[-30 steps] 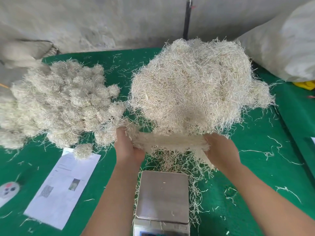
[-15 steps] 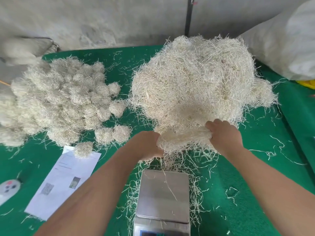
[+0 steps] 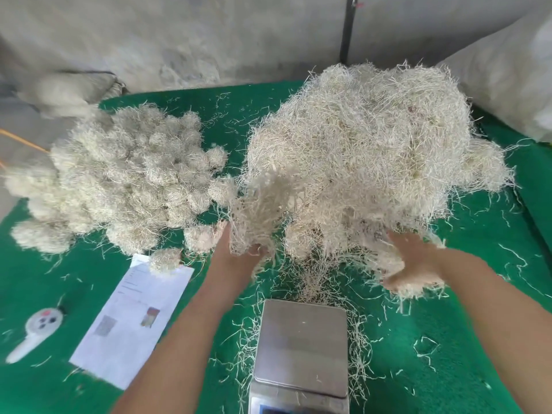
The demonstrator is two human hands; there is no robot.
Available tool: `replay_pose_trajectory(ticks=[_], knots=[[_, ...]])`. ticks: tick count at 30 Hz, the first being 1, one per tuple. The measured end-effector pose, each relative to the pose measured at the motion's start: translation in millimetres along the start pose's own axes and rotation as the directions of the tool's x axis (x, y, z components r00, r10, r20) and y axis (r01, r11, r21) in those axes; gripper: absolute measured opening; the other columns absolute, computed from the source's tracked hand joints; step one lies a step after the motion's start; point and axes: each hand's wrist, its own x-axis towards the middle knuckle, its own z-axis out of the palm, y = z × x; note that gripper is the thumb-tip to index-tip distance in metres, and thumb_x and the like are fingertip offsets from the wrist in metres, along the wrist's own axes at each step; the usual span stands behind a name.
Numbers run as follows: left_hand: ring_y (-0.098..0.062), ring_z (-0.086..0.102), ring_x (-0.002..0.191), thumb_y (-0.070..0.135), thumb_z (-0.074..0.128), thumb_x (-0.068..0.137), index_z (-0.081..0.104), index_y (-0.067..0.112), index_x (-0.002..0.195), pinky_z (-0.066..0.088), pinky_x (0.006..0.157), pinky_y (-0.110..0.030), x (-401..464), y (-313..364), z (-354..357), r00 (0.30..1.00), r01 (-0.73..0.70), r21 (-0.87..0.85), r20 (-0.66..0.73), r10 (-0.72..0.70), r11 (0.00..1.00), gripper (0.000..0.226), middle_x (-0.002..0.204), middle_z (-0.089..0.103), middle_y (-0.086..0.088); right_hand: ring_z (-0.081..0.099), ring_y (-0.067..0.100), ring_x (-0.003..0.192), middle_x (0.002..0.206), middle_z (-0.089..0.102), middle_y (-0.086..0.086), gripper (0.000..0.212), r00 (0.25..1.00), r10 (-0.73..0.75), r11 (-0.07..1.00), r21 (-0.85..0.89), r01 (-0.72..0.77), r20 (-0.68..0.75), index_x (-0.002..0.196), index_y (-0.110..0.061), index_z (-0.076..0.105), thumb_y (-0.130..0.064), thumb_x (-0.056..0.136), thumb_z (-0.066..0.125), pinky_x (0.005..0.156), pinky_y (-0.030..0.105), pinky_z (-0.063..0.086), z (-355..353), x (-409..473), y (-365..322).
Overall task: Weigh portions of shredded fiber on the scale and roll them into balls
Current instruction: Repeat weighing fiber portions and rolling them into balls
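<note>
A big loose heap of pale shredded fiber [image 3: 370,150] fills the middle and right of the green table. My left hand [image 3: 242,255] grips a tuft of fiber [image 3: 263,210] that stands up from its fingers at the heap's front left. My right hand [image 3: 415,261] grips a second clump of fiber [image 3: 385,261] at the heap's front right. A steel scale [image 3: 300,351] sits bare-topped just in front of both hands. Several rolled fiber balls [image 3: 119,180] are piled at the left.
A printed paper sheet [image 3: 131,318] and a white handheld device [image 3: 35,330] lie on the green mat [image 3: 448,354] at the front left. A large white sack [image 3: 507,73] leans at the back right. Loose strands litter the mat around the scale.
The strip of fiber stretched between both hands has come apart. My left hand now holds its tuft upright, and my right hand has dropped lower and to the right with its own clump.
</note>
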Motion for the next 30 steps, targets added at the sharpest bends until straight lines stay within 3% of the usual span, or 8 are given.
replay_pose_trajectory(ticks=[2, 7, 11, 13, 16, 21, 25, 30], knots=[[0.005, 0.072, 0.084, 0.039, 0.069, 0.086, 0.056, 0.040, 0.136, 0.052, 0.061, -0.010, -13, -9, 12, 0.999, 0.044, -0.095, 0.019, -0.042, 0.994, 0.052, 0.115, 0.074, 0.009, 0.025, 0.035, 0.154, 0.173, 0.012, 0.000, 0.112, 0.997, -0.066, 0.989, 0.136, 0.060, 0.039, 0.164, -0.040, 0.006, -0.063, 0.081, 0.077, 0.121, 0.059, 0.027, -26, -26, 3], [-0.018, 0.068, 0.120, 0.059, 0.076, 0.079, 0.066, 0.021, 0.133, 0.053, 0.100, -0.042, -49, -23, 43, 0.972, 0.150, -0.415, 0.227, -0.058, 0.897, 0.068, 0.132, 0.070, -0.009, 0.061, 0.002, 0.096, 0.136, 0.057, -0.017, 0.064, 0.733, 0.067, 0.782, 0.492, 0.383, -0.677, 0.142, -0.056, 0.038, -0.064, 0.085, 0.064, 0.066, 0.028, 0.051, -53, -104, -34], [-0.034, 0.067, 0.122, 0.059, 0.091, 0.066, 0.069, 0.015, 0.128, 0.055, 0.102, -0.051, -72, -34, 69, 0.944, 0.264, -0.478, 0.305, -0.124, 0.838, 0.079, 0.130, 0.070, -0.015, 0.036, 0.009, 0.146, 0.163, 0.008, -0.038, 0.124, 0.783, -0.451, 0.587, 0.519, 0.621, -0.428, 0.152, -0.069, 0.002, -0.063, 0.065, 0.090, 0.105, 0.051, 0.052, 27, -132, -108], [-0.033, 0.071, 0.115, 0.049, 0.087, 0.078, 0.074, 0.019, 0.122, 0.058, 0.096, -0.046, -83, -40, 69, 0.893, 0.311, -0.441, 0.438, -0.101, 0.842, 0.054, 0.124, 0.074, -0.013, 0.037, 0.006, 0.148, 0.163, 0.021, -0.034, 0.112, 0.768, -0.541, 0.564, 0.531, 0.633, -0.341, 0.148, -0.073, 0.013, -0.046, 0.073, 0.092, 0.117, 0.048, 0.043, 64, -130, -125], [-0.017, 0.072, 0.114, 0.049, 0.070, 0.096, 0.073, 0.033, 0.124, 0.056, 0.096, -0.026, -96, -49, 53, 0.886, 0.229, -0.269, 0.457, -0.085, 0.936, 0.033, 0.122, 0.075, 0.004, 0.070, -0.003, 0.103, 0.132, 0.063, -0.022, 0.080, 0.831, -0.373, 0.587, 0.588, 0.556, -0.413, 0.133, -0.066, 0.044, -0.012, 0.086, 0.079, 0.088, 0.026, 0.060, 87, -128, -124], [-0.021, 0.049, 0.140, 0.074, 0.082, 0.066, 0.022, 0.035, 0.161, 0.021, 0.123, -0.049, -110, -63, 36, 0.953, 0.203, -0.182, 0.262, -0.152, 0.962, 0.120, 0.151, 0.051, 0.002, 0.072, -0.002, 0.075, 0.101, 0.077, -0.018, 0.051, 0.862, -0.363, 0.541, 0.673, 0.505, -0.355, 0.119, -0.054, 0.063, -0.009, 0.095, 0.061, 0.059, 0.011, 0.053, 107, -144, -120], [0.000, 0.042, 0.132, 0.081, 0.073, 0.069, 0.033, 0.043, 0.156, 0.029, 0.113, -0.031, -126, -73, 25, 0.914, 0.170, -0.068, 0.385, -0.131, 0.983, 0.103, 0.162, 0.034, 0.013, 0.075, 0.000, 0.091, 0.112, 0.076, -0.008, 0.040, 0.893, -0.435, 0.593, 0.710, 0.380, -0.114, 0.133, -0.035, 0.061, -0.012, 0.100, 0.059, 0.071, 0.019, 0.060, 112, -146, -119], [-0.007, 0.071, 0.083, 0.070, 0.077, 0.075, 0.065, 0.031, 0.114, 0.059, 0.062, -0.020, -110, -85, 40, 0.984, 0.178, -0.045, 0.005, -0.178, 0.983, 0.057, 0.095, 0.070, 0.014, 0.066, -0.001, 0.053, 0.095, 0.076, 0.000, 0.031, 0.938, -0.052, 0.581, 0.754, 0.306, -0.341, 0.108, -0.036, 0.065, -0.007, 0.102, 0.059, 0.046, 0.016, 0.050, 128, -117, -120]])
